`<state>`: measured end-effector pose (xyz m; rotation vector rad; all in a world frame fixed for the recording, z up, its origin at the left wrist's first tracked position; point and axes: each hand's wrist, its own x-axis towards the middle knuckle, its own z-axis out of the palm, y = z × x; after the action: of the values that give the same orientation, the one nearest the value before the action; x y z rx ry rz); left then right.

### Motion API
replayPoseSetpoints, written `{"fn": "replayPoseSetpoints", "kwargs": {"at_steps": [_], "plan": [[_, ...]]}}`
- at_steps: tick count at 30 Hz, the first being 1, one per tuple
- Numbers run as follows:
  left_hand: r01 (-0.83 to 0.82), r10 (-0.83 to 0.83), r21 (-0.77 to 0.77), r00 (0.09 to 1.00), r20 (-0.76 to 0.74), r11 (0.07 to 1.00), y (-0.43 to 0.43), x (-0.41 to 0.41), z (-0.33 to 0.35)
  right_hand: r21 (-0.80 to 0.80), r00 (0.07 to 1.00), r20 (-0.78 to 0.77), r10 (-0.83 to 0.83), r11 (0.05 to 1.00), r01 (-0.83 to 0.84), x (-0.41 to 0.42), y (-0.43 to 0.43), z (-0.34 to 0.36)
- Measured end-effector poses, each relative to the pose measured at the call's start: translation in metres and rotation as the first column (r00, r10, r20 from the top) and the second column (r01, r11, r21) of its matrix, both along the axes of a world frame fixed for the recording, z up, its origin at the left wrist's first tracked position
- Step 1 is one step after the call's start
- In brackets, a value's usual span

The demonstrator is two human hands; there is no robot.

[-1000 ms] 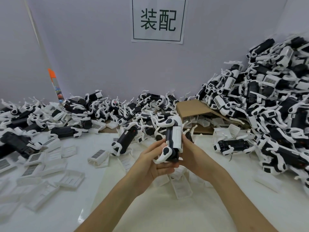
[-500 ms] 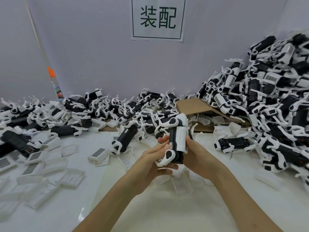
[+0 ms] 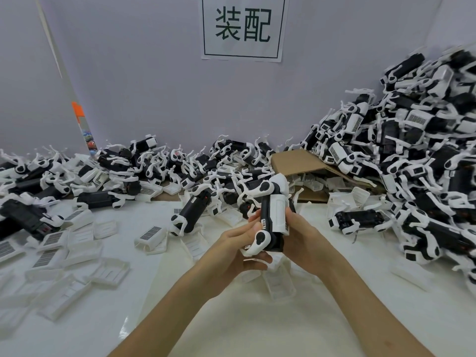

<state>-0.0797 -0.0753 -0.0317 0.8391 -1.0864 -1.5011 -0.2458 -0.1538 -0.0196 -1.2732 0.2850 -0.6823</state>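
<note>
Over the table (image 3: 257,331), both hands (image 3: 231,251) grip the toy (image 3: 274,217).

Head camera, single view. It is sitting at the person's head and looking forward and down across the white table (image 3: 231,331). Both forearms are showing from the bottom edge upward. The left hand (image 3: 231,251) and right hand (image 3: 306,240) are lying close to the lens, just below frame centre, holding the black-and-white device (image 3: 274,217). The camera is facing a pale wall (image 3: 154,86) with a printed sign (image 3: 243,27) at top centre. The wide-angle lens is taking in heaps of parts (image 3: 425,163) at left, back and right, and is bending the edges.
</note>
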Motion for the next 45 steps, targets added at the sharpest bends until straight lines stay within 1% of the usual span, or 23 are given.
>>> {"fn": "replayPoseSetpoints", "kwargs": {"at_steps": [2,5,9,14,23,26,31,33,35,37,39,40,43,45], "plan": [[0.009,-0.009,0.001,0.999,-0.036,1.000,0.000,0.000,0.000,0.000,0.997,0.033,0.065,0.998,-0.065,-0.001,0.001,0.001],[-0.007,0.007,-0.003,0.999,-0.054,1.000,0.000,0.001,-0.001,-0.068,0.993,0.037,0.116,0.991,-0.113,0.002,0.001,0.000],[-0.005,0.006,0.016,0.999,-0.043,1.000,0.000,0.004,0.000,-0.080,0.998,0.018,0.065,0.995,-0.063,0.008,0.004,-0.002],[-0.007,0.008,0.023,0.999,-0.035,1.000,0.001,0.001,0.002,-0.079,0.999,0.037,0.009,0.997,-0.006,0.007,0.006,-0.002],[-0.059,0.059,0.066,0.998,0.002,0.996,0.001,-0.003,0.001,-0.107,0.999,0.043,-0.024,0.994,0.029,0.010,0.006,-0.003],[-0.069,0.070,0.082,0.998,-0.006,0.994,0.001,-0.003,0.001,-0.105,0.999,0.044,-0.031,0.994,0.036,0.010,0.007,-0.003],[-0.098,0.100,0.098,0.995,-0.012,0.990,0.000,-0.006,-0.001,-0.133,0.998,-0.001,-0.071,0.989,0.070,0.015,0.006,-0.004],[-0.150,0.154,0.117,0.988,-0.025,0.982,0.000,-0.010,-0.002,-0.097,0.990,-0.034,-0.139,0.986,0.135,0.018,0.006,-0.005],[-0.242,0.247,0.130,0.969,-0.021,0.961,-0.001,-0.014,-0.002,-0.058,0.980,-0.037,-0.193,0.980,0.191,0.021,0.006,-0.007],[-0.322,0.319,0.074,0.946,0.051,0.944,-0.002,-0.016,-0.001,-0.031,0.976,-0.019,-0.217,0.976,0.216,0.022,0.006,-0.007],[-0.384,0.385,-0.039,0.911,0.146,0.923,-0.001,-0.018,0.000,-0.006,0.972,0.003,-0.236,0.972,0.236,0.022,0.005,-0.005],[-0.419,0.429,-0.096,0.885,0.182,0.903,-0.001,-0.017,0.001,-0.021,0.963,-0.008,-0.268,0.963,0.268,0.022,0.004,-0.004],[-0.491,0.547,-0.253,0.797,0.256,0.834,-0.003,-0.007,0.001,-0.157,0.888,-0.077,-0.454,0.885,0.439,0.021,0.000,-0.006],[-0.480,0.577,-0.336,0.756,0.309,0.810,-0.004,-0.002,0.000,-0.250,0.863,-0.109,-0.494,0.853,0.457,0.022,0.000,-0.010]]}}
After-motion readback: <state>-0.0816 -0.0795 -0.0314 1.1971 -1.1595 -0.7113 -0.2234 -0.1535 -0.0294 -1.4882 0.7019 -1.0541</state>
